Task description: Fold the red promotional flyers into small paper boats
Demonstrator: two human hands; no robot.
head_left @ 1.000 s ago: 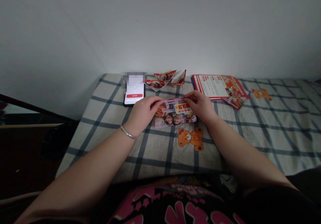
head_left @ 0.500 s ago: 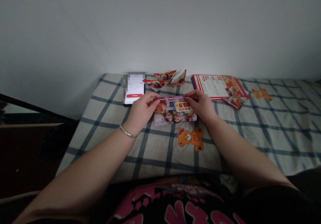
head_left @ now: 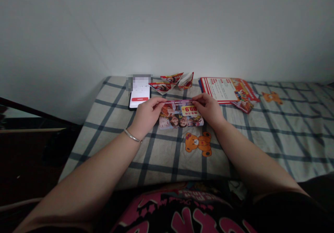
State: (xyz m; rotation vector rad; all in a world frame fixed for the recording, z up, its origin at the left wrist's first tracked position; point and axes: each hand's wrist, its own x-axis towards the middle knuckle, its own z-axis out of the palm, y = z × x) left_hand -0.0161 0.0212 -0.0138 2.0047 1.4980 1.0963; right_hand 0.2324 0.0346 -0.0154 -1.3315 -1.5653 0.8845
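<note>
A printed flyer (head_left: 180,116), bent over along its far edge, lies on the checked cloth in front of me, its print upside down to my view. My left hand (head_left: 150,113) pinches its far left corner between thumb and fingers. At the far right corner, my right hand (head_left: 207,109) pinches the same edge. Beyond the flyer stand several folded red paper pieces (head_left: 168,81) with pointed ends. A lit phone (head_left: 140,94) lies beside my left hand, partly covered by it.
A stack of red and white flyers (head_left: 224,90) lies to the right, with a small folded paper (head_left: 244,106) at its near corner. The checked cloth (head_left: 117,118) has printed bears. A pale wall (head_left: 167,27) rises behind; the cloth's left side drops to a dark floor.
The flyer has shifted very slightly left and away from me. Both hands keep their pinch on its far edge. The number on the phone screen has changed.
</note>
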